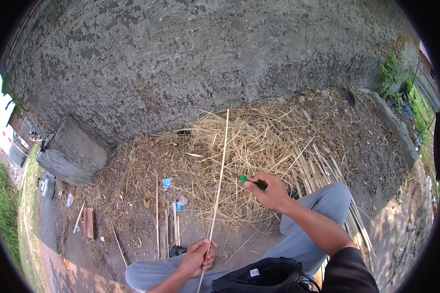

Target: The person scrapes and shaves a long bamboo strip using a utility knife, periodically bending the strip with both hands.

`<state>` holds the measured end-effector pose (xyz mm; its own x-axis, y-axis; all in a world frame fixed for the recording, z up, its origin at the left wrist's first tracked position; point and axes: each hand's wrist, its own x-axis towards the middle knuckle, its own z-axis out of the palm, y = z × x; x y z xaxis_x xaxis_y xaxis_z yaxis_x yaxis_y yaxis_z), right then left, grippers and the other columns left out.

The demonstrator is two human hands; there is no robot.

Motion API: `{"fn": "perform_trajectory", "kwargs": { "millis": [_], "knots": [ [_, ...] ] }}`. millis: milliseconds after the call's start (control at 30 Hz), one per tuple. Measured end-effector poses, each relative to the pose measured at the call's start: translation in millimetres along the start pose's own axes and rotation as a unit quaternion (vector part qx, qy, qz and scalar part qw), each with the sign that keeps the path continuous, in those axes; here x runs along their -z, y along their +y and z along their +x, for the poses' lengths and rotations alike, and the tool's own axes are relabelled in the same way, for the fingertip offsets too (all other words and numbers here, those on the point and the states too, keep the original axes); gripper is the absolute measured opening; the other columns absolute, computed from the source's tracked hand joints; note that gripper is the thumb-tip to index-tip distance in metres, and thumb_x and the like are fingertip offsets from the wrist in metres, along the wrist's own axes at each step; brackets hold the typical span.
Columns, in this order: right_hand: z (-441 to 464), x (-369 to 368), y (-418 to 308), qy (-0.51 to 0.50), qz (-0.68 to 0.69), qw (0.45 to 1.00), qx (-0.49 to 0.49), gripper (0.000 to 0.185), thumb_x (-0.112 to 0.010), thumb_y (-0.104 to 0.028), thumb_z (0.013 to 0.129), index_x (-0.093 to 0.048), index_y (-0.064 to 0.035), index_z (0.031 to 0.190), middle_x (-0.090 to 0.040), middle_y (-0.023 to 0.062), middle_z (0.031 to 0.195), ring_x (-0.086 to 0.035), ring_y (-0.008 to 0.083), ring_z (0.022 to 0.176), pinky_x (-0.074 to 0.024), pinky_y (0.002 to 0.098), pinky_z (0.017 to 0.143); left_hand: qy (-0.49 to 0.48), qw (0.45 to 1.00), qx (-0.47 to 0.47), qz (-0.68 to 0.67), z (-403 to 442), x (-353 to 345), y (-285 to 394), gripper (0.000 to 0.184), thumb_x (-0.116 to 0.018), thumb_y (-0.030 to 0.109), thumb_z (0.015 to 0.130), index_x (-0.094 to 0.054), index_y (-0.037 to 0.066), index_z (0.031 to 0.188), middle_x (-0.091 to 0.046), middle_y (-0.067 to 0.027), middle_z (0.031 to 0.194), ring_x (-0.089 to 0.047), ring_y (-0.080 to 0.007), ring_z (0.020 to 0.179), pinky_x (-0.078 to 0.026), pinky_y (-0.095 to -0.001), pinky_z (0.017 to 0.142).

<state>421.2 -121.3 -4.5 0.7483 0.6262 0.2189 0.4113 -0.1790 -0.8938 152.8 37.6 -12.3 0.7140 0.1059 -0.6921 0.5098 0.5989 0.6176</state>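
A long, thin, pale bamboo strip (222,168) rises from my lap toward the wall. My left hand (198,256) has its fingers wrapped round the lower part of this strip. To the right of it, my right hand (270,191) is closed on a green-handled knife (244,179), apart from the strip. The handle shows at both sides of my fingers; the blade is small and hard to make out. Beneath the strip and knife lies a heap of pale shavings (249,141).
A rough grey wall (190,63) stands ahead, with a concrete block (76,151) at its left. Split bamboo strips (318,171) lie by my right knee, and a few (157,219) on the left. A brownish-red piece (88,222) and blue wrappers (167,182) litter the ground.
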Motion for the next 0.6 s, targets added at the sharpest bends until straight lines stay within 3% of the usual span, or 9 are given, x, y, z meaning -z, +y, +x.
{"fn": "perform_trajectory", "kwargs": {
  "millis": [67,133,233,433,600],
  "knots": [
    [-10.9,-15.3,-6.4,-0.044,-0.025,0.999,0.018,0.022,-0.070,-0.025,0.089,-0.065,-0.0037,0.086,-0.073,0.0121,0.090,-0.066,0.0192,0.062,-0.0495,0.0319,0.056,0.001,1.000,-0.007,0.001,-4.8,-3.4,2.6,0.029,-0.040,0.033,0.106,-0.052,0.007,0.104,-0.041,-0.0009,0.068,-0.033,-0.0084,0.049,-0.029,-0.0242,0.042],
    [-14.9,-29.4,-7.9,-0.044,-0.026,0.988,0.145,0.024,-0.071,-0.029,0.087,-0.066,-0.0057,0.086,-0.073,0.0086,0.092,-0.069,0.0264,0.066,-0.0534,0.0353,0.057,0.002,1.000,-0.014,0.004,-7.7,-6.5,4.2,0.029,-0.040,0.032,0.106,-0.052,0.007,0.104,-0.042,-0.0010,0.068,-0.034,-0.0083,0.049,-0.030,-0.0242,0.042],
    [-13.1,-36.8,-5.1,-0.041,-0.039,0.982,0.182,0.026,-0.070,-0.032,0.086,-0.066,-0.0067,0.085,-0.074,0.0067,0.093,-0.069,0.0273,0.065,-0.0549,0.0366,0.057,-0.008,1.000,-0.018,-0.008,-7.1,-8.6,4.8,0.026,-0.043,0.029,0.104,-0.053,0.005,0.101,-0.044,-0.0020,0.069,-0.035,-0.0093,0.049,-0.031,-0.0254,0.042],
    [-14.7,-35.9,-2.8,-0.056,-0.063,0.978,0.193,0.024,-0.068,-0.033,0.088,-0.065,-0.0089,0.085,-0.073,0.0075,0.089,-0.067,0.0260,0.060,-0.0529,0.0361,0.052,0.017,0.997,-0.013,-0.072,8.4,-12.0,6.1,0.022,-0.041,0.020,0.100,-0.055,0.003,0.098,-0.049,-0.0038,0.070,-0.039,-0.0101,0.049,-0.032,-0.0262,0.042],
    [-16.0,-32.1,-5.6,-0.065,-0.079,0.978,0.182,0.023,-0.071,-0.030,0.086,-0.067,-0.0072,0.085,-0.073,0.0082,0.086,-0.066,0.0251,0.058,-0.0516,0.0349,0.050,0.042,0.998,-0.017,0.045,1.4,-30.1,19.8,0.035,-0.036,0.032,0.104,-0.054,0.002,0.103,-0.047,-0.0042,0.072,-0.036,-0.0101,0.049,-0.031,-0.0256,0.044]
  ]
}}
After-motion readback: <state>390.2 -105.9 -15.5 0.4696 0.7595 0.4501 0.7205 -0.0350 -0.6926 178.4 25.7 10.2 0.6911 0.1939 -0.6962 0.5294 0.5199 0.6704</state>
